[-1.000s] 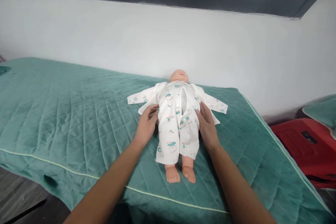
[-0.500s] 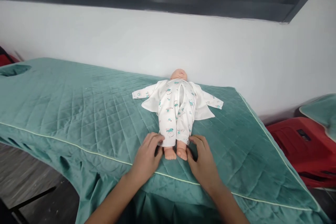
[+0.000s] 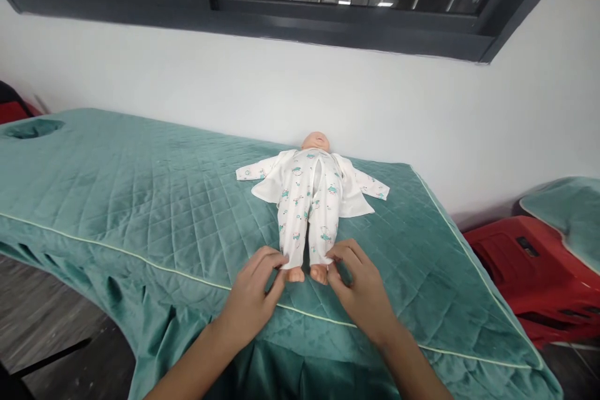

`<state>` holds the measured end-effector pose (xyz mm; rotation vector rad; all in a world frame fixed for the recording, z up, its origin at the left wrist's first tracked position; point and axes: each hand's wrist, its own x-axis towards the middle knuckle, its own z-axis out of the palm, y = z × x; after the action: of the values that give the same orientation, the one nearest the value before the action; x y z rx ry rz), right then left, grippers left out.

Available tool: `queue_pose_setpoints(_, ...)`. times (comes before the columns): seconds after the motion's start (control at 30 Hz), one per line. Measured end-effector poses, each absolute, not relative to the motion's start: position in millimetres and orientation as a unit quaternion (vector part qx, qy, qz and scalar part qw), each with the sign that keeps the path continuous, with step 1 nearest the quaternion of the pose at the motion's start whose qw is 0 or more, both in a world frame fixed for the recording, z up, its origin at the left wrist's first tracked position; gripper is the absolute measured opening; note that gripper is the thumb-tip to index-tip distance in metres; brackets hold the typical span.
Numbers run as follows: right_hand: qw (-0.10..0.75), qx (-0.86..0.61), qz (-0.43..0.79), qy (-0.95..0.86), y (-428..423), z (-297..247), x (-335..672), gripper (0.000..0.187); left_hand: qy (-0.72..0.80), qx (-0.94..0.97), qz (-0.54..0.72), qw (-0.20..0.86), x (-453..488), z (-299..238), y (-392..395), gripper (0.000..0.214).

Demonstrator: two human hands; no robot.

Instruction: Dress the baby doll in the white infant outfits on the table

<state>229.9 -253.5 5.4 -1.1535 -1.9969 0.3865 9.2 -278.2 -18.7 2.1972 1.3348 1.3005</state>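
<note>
A baby doll (image 3: 315, 140) lies on its back on a green quilted bed cover (image 3: 187, 181), head toward the wall and feet toward me. It wears a white printed jacket (image 3: 265, 187), spread open at the sides with both sleeves out, and white printed trousers (image 3: 294, 219) with a slit at the crotch. My left hand (image 3: 257, 290) pinches the hem of the trouser leg on the left. My right hand (image 3: 359, 287) pinches the other leg's hem. The doll's toes show below both hems; the rest of the feet is covered.
A white wall (image 3: 187, 81) with a dark-framed, barred window (image 3: 347, 19) rises behind the bed. A red plastic stool (image 3: 520, 262) with green cloth (image 3: 567, 206) on it stands at the right. The cover has a hole (image 3: 35, 129) at the far left.
Both hands have closed on the trouser hems. The legs are pulled straighter and slightly apart, and the hems now cover more of the doll's feet. The view has tilted up a little.
</note>
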Motion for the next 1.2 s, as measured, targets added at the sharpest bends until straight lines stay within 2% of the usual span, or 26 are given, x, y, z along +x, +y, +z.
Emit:
queue_pose_setpoints(0.2, 0.385, -0.452, 0.142, -0.792, -267, 14, 235, 0.017, 0.458, 0.776, 0.42, 0.106, 29, -13, -276, 0.025)
queue_pose_setpoints(0.43, 0.4, -0.425, 0.134, -0.801, -271, 16, 234, 0.02, 0.474, 0.801, 0.356, 0.084, 63, 3, -261, 0.014)
queue_pose_setpoints(0.63, 0.383, -0.493, 0.133, -0.77, -270, -5, 233, 0.019, 0.469, 0.79, 0.386, 0.086, 69, -6, -258, 0.014)
queue_pose_setpoints(0.77, 0.365, -0.543, 0.168, -0.737, -264, -20, 231, 0.01, 0.46, 0.787, 0.405, 0.075, 71, -13, -262, 0.015)
queue_pose_setpoints(1.0, 0.38, -0.491, 0.156, -0.768, -275, -17, 242, 0.011, 0.452, 0.804, 0.386, 0.015, 57, -12, -264, 0.015)
queue_pose_setpoints(1.2, 0.325, -0.482, 0.151, -0.8, -286, -27, 253, 0.014, 0.449, 0.839, 0.307, -0.023, 50, -19, -277, 0.02)
